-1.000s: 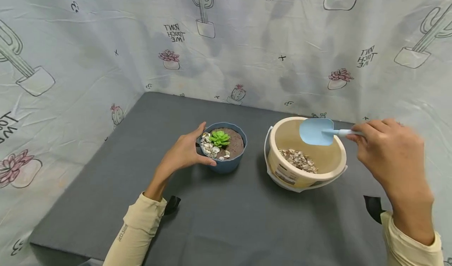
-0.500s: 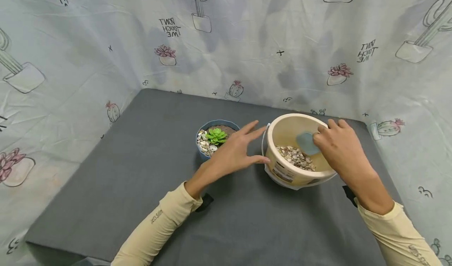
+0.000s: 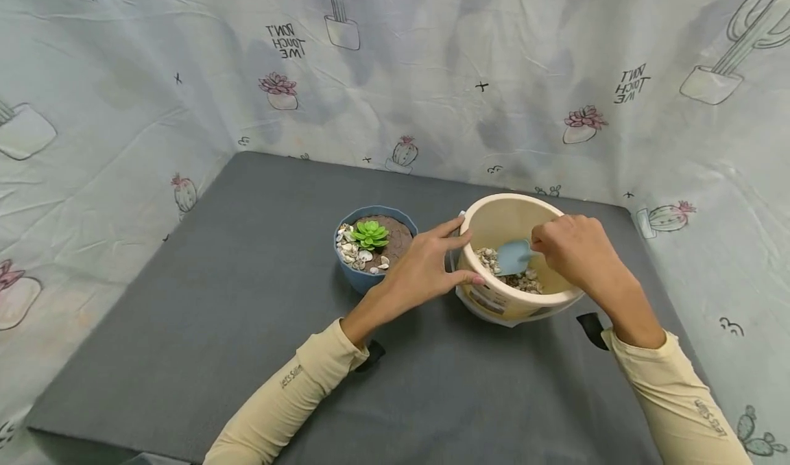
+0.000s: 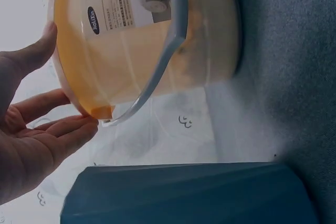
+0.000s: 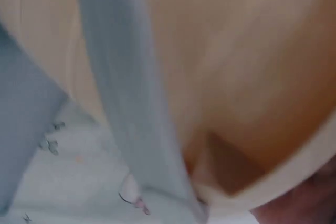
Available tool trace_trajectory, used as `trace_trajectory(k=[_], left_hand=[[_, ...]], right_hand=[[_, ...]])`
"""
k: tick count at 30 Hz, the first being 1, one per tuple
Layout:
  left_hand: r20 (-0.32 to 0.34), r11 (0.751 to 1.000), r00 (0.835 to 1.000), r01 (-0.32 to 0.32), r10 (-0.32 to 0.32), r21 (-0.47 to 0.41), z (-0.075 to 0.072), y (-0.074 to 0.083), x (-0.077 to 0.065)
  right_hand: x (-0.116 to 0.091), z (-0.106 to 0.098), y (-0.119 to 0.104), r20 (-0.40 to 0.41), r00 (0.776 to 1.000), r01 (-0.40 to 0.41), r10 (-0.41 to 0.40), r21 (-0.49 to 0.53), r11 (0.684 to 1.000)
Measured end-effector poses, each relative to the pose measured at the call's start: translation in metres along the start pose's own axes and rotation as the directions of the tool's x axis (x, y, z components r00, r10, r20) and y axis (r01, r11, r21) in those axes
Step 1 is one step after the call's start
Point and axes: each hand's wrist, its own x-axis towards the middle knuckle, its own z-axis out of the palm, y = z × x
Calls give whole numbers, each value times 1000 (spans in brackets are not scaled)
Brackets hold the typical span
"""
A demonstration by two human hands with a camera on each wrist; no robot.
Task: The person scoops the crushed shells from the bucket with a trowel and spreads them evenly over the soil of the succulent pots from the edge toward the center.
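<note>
My left hand point(image 3: 422, 266) reaches across to the left rim of a cream bucket point(image 3: 524, 295), its thumb and fingers spread and touching the rim. In the left wrist view, its fingertips rest along the edge of that labelled bucket. Over the right side of the bucket, my right hand point(image 3: 574, 249) grips a small light-blue shovel point(image 3: 513, 256), whose handle is hidden in the fist. The blade is down among the small shells point(image 3: 524, 282) at the bucket's bottom. The right wrist view is blurred and shows mostly the bucket wall and its handle point(image 5: 131, 87).
Left of the bucket stands a blue flowerpot point(image 3: 359, 280) with brown soil, a green succulent point(image 3: 370, 234) and white shells point(image 3: 348, 251). Both stand on a grey table point(image 3: 247, 280). A cactus-print sheet point(image 3: 420, 74) hangs behind and at the sides.
My left hand has left the flowerpot and moved right to the bucket's rim. My right hand has moved left and lowered the shovel from above the bucket into the shells.
</note>
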Motion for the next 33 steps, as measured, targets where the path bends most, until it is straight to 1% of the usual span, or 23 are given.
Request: trace_trajectory(k=[3,5,8,12,16,21,24,30,33], left_hand=[[-10,1000,1000,-11,11,-15,0,0,4],[-21,1000,1000,-4,4,-23,0,-2,3],[-29,999,1000,3,-4,-35,-1,-5,2],[-27,999,1000,-3,2,-44,-1,-6,3],[-18,999,1000,-11,10,-46,0,-6,4],[-8,998,1000,-15,14,-61,0,-6,4],[-17,997,1000,-14,13,-75,-1,-6,3],[-29,998,999,-34,33,-46,0,-7,3],[-25,999,999,-35,34,-36,0,-8,3]], right_hand=[[-1,3,3,-19,998,-52,54,74,996],[1,5,2,-32,997,-70,74,119,990],[2,6,1,-40,992,-109,117,153,982],[0,1,2,-70,984,-148,166,207,967],[-8,-6,1,-101,969,-191,226,276,942],[-19,-17,3,-150,937,-252,315,331,909],[-24,-23,6,-185,922,-261,341,357,897],[-38,-30,12,-187,907,-279,377,404,871],[-44,-34,13,-182,900,-299,396,404,865]])
